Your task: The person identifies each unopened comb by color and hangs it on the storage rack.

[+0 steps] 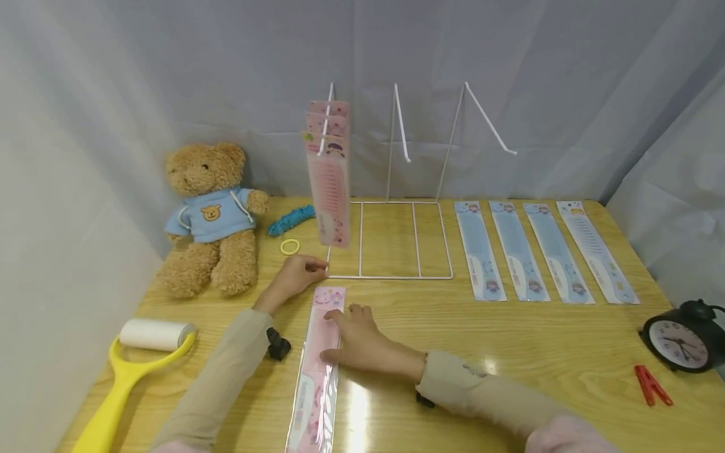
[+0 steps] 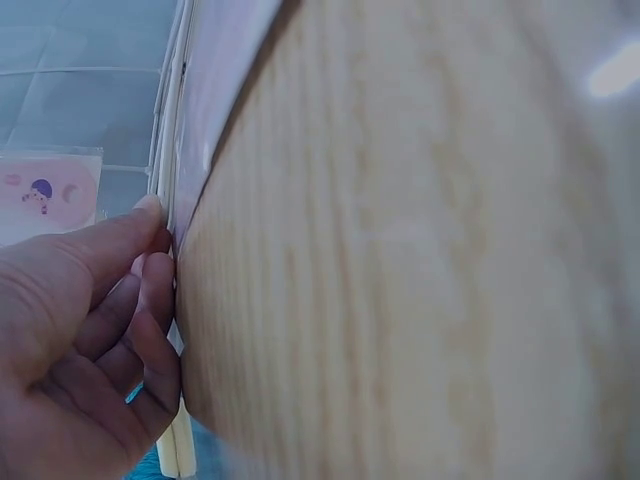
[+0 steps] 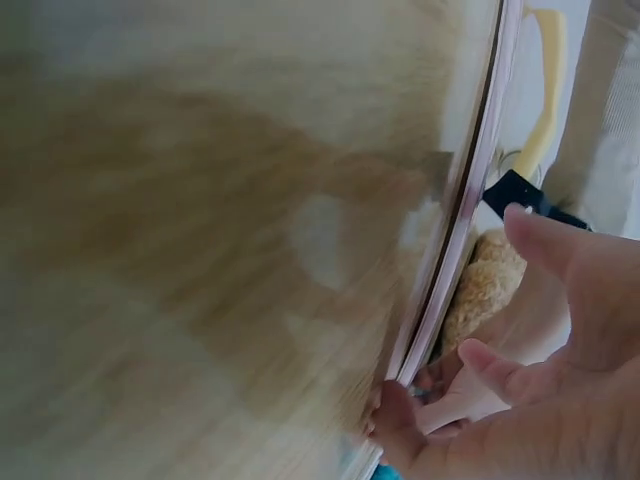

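Head view is showing a person sitting at a wooden counter (image 1: 510,352), both hands working near the white wire rack (image 1: 391,239). The left hand (image 1: 294,277) is reaching to the rack's near left corner, its fingers (image 2: 140,260) curling and pinching the wire frame there, as the left wrist view is also showing. The right hand (image 1: 359,343) is lying on a pink comb pack (image 1: 320,365) that is lying flat on the counter just near of the rack, running from the rack's near edge toward the person; the fingers (image 3: 540,240) are resting fairly straight on the pack's far part, thumb at its right edge, pressing rather than gripping. More pink packs (image 1: 330,170) are hanging from the rack's left hook, above its left side. Four blue comb packs (image 1: 544,251) are lying side by side to the right of the rack. A teddy bear (image 1: 209,214) is sitting at far left, with a blue cord (image 1: 291,220) and a yellow band (image 1: 289,246) between it and the rack. A yellow lint roller (image 1: 141,358) is lying at near left, and a black clock (image 1: 682,336) and red clip (image 1: 651,385) are sitting at right.
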Demonstrator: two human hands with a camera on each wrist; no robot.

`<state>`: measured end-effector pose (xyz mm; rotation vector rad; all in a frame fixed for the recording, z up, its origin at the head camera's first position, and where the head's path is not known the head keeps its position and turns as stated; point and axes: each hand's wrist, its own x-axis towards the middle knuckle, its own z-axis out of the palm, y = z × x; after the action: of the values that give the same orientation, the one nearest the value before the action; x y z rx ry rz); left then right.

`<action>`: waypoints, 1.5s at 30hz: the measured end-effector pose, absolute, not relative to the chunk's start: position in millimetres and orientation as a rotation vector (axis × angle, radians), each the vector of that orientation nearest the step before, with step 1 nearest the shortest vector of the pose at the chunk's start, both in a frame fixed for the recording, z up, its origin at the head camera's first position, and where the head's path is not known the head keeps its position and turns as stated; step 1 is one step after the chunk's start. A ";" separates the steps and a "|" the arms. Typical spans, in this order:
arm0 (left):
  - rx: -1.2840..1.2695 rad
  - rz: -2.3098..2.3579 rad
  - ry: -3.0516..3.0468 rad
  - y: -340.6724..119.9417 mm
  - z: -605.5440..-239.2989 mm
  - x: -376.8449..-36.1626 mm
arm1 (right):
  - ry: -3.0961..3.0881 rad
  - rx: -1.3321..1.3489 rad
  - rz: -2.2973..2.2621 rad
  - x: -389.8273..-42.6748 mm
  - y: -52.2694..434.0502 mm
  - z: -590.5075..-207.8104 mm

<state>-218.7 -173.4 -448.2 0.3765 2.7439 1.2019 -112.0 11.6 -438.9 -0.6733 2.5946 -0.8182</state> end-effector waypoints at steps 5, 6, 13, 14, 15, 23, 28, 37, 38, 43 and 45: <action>0.377 1.189 2.746 -173.3 -450.2 -217.1 | 2.604 -0.621 -0.732 -105.4 3.4 -433.9; 0.374 1.188 2.743 -173.2 -450.8 -216.9 | 2.602 -0.610 -0.724 -104.4 1.7 -433.3; 0.365 1.193 2.730 -172.5 -453.1 -215.5 | 2.670 -0.636 -0.564 -99.8 -7.0 -434.7; 0.363 1.197 2.729 -172.6 -453.4 -215.6 | 2.684 -0.643 -0.546 -99.5 -7.4 -435.4; 0.364 1.199 2.730 -172.7 -453.6 -215.8 | 2.697 -0.651 -0.529 -99.1 -7.5 -436.0; 0.378 1.205 2.726 -173.6 -452.4 -218.0 | 2.675 -0.652 -0.573 -99.4 -5.7 -433.5; 0.376 1.198 2.729 -174.0 -450.8 -218.1 | 2.633 -0.619 -0.656 -100.0 -4.7 -430.1; 0.391 1.203 2.734 -174.1 -448.5 -219.5 | 2.570 -0.558 -0.755 -103.2 -4.0 -425.3; 0.390 1.202 2.732 -174.2 -448.6 -219.5 | 2.565 -0.555 -0.759 -103.4 -3.6 -424.9; 0.393 1.208 2.723 -175.0 -449.0 -219.0 | 2.554 -0.590 -0.784 -104.8 0.2 -426.7; 0.394 1.206 2.723 -175.3 -449.2 -218.7 | 2.554 -0.616 -0.789 -104.9 1.7 -427.7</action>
<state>-218.7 -175.3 -449.2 0.3937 2.7229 1.2063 -104.9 1.7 -427.7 -0.6160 2.5537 -0.7890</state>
